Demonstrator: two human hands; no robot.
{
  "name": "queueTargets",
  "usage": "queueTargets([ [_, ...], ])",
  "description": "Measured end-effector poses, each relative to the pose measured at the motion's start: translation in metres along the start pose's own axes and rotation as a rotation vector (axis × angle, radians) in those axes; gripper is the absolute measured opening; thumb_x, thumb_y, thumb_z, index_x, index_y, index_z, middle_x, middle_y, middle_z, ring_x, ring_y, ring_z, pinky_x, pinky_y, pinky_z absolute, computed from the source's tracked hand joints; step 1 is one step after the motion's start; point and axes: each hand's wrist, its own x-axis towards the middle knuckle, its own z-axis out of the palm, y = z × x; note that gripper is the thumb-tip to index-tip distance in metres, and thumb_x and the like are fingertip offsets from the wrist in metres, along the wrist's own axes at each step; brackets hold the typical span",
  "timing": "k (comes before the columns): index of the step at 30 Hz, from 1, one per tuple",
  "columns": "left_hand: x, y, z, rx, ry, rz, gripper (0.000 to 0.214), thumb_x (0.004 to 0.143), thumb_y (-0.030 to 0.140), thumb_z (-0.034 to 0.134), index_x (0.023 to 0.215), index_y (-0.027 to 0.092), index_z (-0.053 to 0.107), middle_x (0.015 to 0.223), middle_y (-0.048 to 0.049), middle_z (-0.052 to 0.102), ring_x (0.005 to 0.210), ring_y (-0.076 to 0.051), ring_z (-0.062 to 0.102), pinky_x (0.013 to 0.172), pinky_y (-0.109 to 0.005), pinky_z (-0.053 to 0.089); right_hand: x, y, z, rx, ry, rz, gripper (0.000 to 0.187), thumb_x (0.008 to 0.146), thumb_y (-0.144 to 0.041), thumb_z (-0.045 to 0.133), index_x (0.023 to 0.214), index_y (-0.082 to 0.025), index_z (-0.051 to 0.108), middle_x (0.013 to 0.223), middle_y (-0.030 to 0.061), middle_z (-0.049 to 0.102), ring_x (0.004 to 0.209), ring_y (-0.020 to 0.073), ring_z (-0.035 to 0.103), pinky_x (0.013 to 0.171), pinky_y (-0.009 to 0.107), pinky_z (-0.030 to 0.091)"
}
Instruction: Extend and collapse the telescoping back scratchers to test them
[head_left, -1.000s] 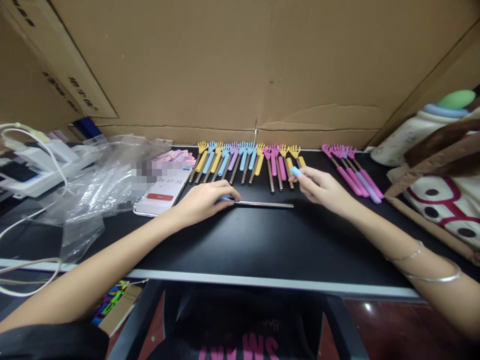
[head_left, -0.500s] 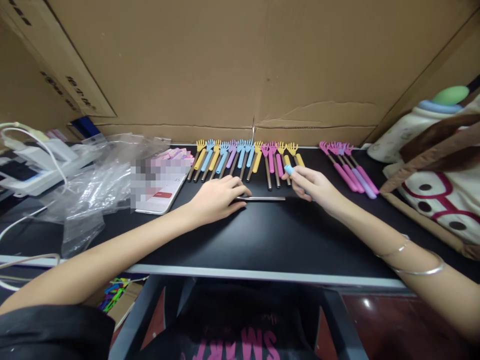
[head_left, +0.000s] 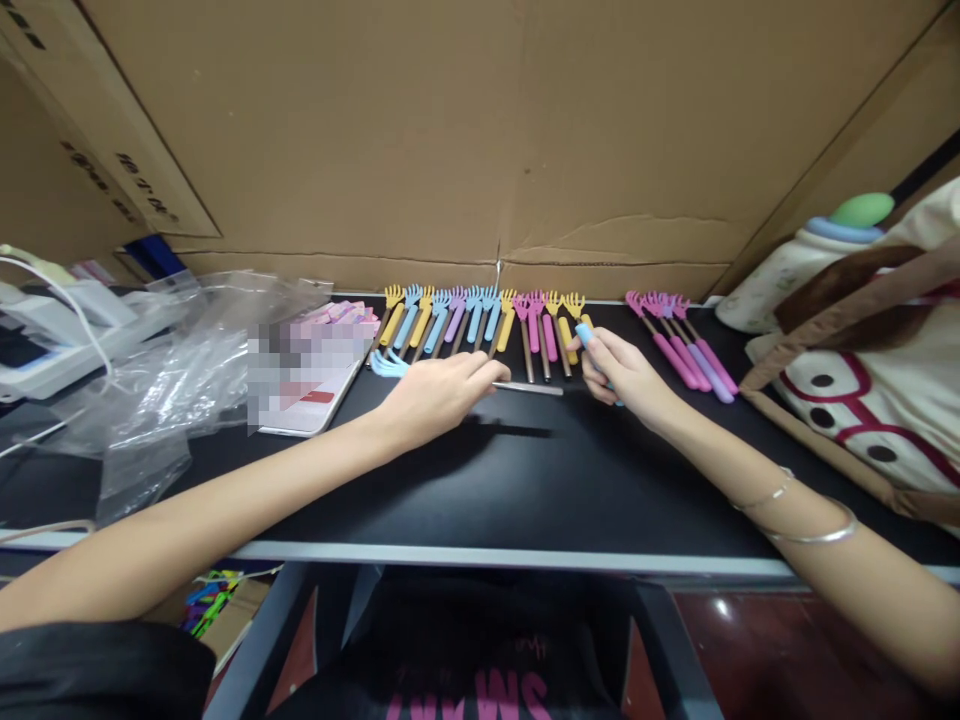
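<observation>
My left hand (head_left: 446, 392) is closed around a back scratcher, its blue claw (head_left: 388, 366) sticking out on the left and its bare metal rod (head_left: 534, 388) pointing right. The rod is lifted a little off the black desk and casts a shadow there. In my right hand (head_left: 621, 362) is a blue handle sleeve (head_left: 584, 335), mostly hidden by the closed fingers. A small gap parts the rod's tip from my right hand. Behind both hands lies a row of back scratchers with yellow, blue, purple and pink handles (head_left: 533, 334).
More back scratchers with pink and purple handles (head_left: 683, 362) lie at the right, near a cloth bag (head_left: 862, 400) and a white bottle (head_left: 787, 270). On the left are a phone (head_left: 304, 410), clear plastic bags (head_left: 180, 370) and a power strip (head_left: 97, 340). Cardboard (head_left: 450, 130) walls the back.
My left hand has raised the back scratcher off the desk, and its blue claw now shows left of the hand. My right hand still grips the blue sleeve. The view has shifted slightly.
</observation>
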Motion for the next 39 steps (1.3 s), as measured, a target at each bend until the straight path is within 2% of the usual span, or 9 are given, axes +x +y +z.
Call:
queueTargets([
  [3,-0.007,-0.007,-0.003,0.039,0.001,-0.039,0.027,0.097,0.019,0.037,0.117,0.023,0.055,0.092,-0.0018,0.061,0.074,-0.012,0.059,0.047,-0.022,0.028,0.000,0.000,-0.002,-0.084,0.026,-0.010,0.038,0.089,-0.056,0.044,0.095,-0.019,0.049,0.054,-0.0102,0.031,0.034,0.0034,0.028,0.034,0.020,0.022],
  [6,-0.011,-0.010,0.001,0.069,-0.016,-0.066,0.030,0.096,0.021,0.039,0.121,0.027,0.055,0.092,-0.0016,0.060,0.068,-0.012,0.057,0.044,-0.023,0.025,-0.002,-0.003,-0.002,-0.270,0.040,-0.080,0.038,0.091,-0.053,0.040,0.096,-0.018,0.053,0.055,-0.0079,0.036,0.041,0.0043,0.032,0.040,0.020,0.028],
  [11,-0.013,-0.009,0.012,0.127,-0.005,-0.035,0.033,0.096,0.022,0.038,0.124,0.027,0.054,0.088,-0.0015,0.059,0.062,-0.012,0.055,0.043,-0.025,0.024,-0.004,-0.013,-0.001,-0.700,0.055,-0.244,0.035,0.094,-0.044,0.039,0.102,-0.017,0.059,0.072,0.0005,0.060,0.060,0.0084,0.052,0.060,0.022,0.039],
  [14,-0.013,-0.008,0.015,0.113,0.024,-0.020,0.029,0.098,0.027,0.037,0.118,0.026,0.058,0.085,-0.0015,0.059,0.062,-0.011,0.055,0.043,-0.024,0.024,-0.003,-0.019,0.002,-0.951,0.044,-0.311,0.034,0.094,-0.041,0.038,0.109,-0.019,0.060,0.087,0.0031,0.069,0.071,0.0123,0.061,0.064,0.023,0.041],
  [19,-0.015,-0.007,0.018,0.048,0.018,-0.037,0.026,0.098,0.031,0.037,0.106,0.023,0.060,0.084,-0.0011,0.061,0.070,-0.012,0.058,0.045,-0.022,0.027,-0.001,-0.025,0.011,-1.324,0.059,-0.521,0.034,0.095,-0.039,0.038,0.113,-0.023,0.061,0.099,0.0022,0.072,0.074,0.0139,0.066,0.055,0.023,0.036],
  [21,-0.016,-0.007,0.018,0.031,0.026,-0.039,0.025,0.098,0.031,0.037,0.107,0.023,0.060,0.083,-0.0007,0.062,0.072,-0.012,0.059,0.047,-0.021,0.029,-0.001,-0.024,0.012,-1.363,0.050,-0.561,0.035,0.095,-0.039,0.037,0.111,-0.022,0.062,0.099,0.0031,0.072,0.073,0.0134,0.066,0.053,0.023,0.035],
  [24,-0.016,-0.008,0.018,0.021,0.043,-0.032,0.026,0.098,0.030,0.038,0.109,0.025,0.060,0.082,0.0003,0.062,0.072,-0.012,0.060,0.048,-0.021,0.030,-0.003,-0.017,0.007,-1.358,0.002,-0.527,0.035,0.095,-0.039,0.037,0.111,-0.022,0.062,0.099,0.0041,0.072,0.071,0.0134,0.066,0.053,0.023,0.036],
  [31,-0.017,-0.010,0.015,0.045,0.067,-0.054,0.028,0.098,0.035,0.040,0.115,0.033,0.061,0.078,0.0021,0.063,0.060,-0.009,0.057,0.044,-0.023,0.023,-0.010,-0.013,-0.013,-1.130,-0.043,-0.408,0.032,0.092,-0.040,0.041,0.113,-0.021,0.059,0.097,0.0049,0.071,0.065,0.0138,0.064,0.062,0.025,0.043],
  [39,-0.019,-0.007,0.008,0.097,0.105,-0.050,0.031,0.098,0.037,0.037,0.119,0.035,0.060,0.075,0.0018,0.062,0.057,-0.009,0.056,0.044,-0.024,0.022,-0.015,-0.006,0.003,-1.157,-0.157,-0.386,0.028,0.092,-0.039,0.044,0.111,-0.025,0.059,0.097,0.0008,0.072,0.074,0.0154,0.067,0.061,0.023,0.042],
])
